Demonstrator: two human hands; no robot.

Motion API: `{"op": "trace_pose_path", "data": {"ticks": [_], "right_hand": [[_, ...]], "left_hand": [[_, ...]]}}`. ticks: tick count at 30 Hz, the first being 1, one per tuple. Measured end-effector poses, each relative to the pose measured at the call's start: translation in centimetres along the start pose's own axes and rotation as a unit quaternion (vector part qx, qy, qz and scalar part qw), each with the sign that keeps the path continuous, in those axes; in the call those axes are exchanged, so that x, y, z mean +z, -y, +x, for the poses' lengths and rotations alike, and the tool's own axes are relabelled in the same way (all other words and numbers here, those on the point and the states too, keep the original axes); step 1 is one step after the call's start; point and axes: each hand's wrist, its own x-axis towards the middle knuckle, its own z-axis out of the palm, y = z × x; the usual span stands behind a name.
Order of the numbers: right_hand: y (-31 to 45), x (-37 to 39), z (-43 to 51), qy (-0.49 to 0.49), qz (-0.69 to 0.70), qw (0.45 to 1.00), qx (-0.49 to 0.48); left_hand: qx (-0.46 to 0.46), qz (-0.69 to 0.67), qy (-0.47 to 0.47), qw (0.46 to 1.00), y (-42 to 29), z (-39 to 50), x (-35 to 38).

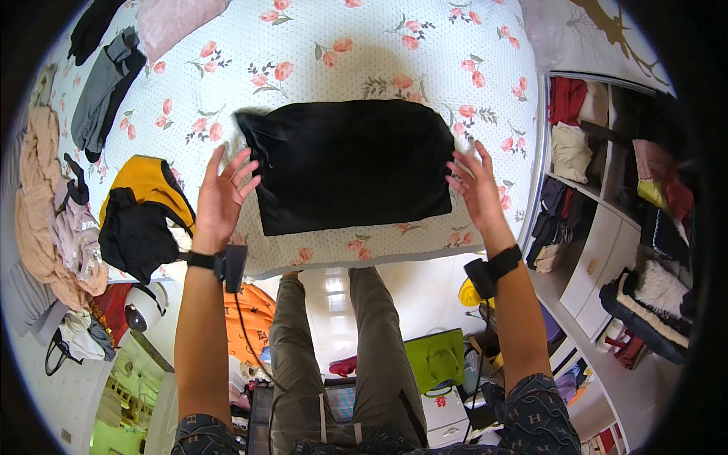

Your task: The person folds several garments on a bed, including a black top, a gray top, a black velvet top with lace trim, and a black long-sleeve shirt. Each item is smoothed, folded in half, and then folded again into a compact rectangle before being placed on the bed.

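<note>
A black garment (352,170), folded into a rough rectangle, lies on the floral quilted bedspread (330,74) near the bed's front edge. Its upper left corner sticks out and looks slightly blurred. My left hand (224,190) is beside its left edge, fingers spread and palm turned inward. Across from it, my right hand (472,179) is at the garment's right edge with the fingers apart. The fingertips overlap the cloth's edges in view; whether they touch it I cannot tell. Neither hand grips anything.
Left on the bed are a yellow garment (139,176), a black cloth (136,236), grey clothing (105,94) and a pink pillow (176,23). An open wardrobe (603,244) with clothes stands right. A white helmet (145,307) and a green bag (435,361) are lower down. Cables hang from both wrist devices.
</note>
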Motion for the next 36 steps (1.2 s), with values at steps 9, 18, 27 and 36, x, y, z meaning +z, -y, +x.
{"op": "trace_pose_path", "data": {"ticks": [9,18,27,36], "right_hand": [[-5.7,1.7,4.4,-0.12,-0.246,0.946,-0.174],[1.3,4.1,5.2,0.115,-0.26,0.954,0.095],[-2.6,2.7,2.4,0.169,-0.376,0.911,-0.023],[-5.4,3.5,-2.1,0.059,-0.53,0.826,-0.182]], "left_hand": [[0.471,0.588,-0.123,0.647,3.4,4.1,4.6],[0.245,0.756,0.219,0.566,-1.1,11.1,11.9],[0.306,0.773,0.224,0.508,-0.2,8.4,15.6],[0.394,0.719,0.566,0.081,10.2,4.3,30.3]]}}
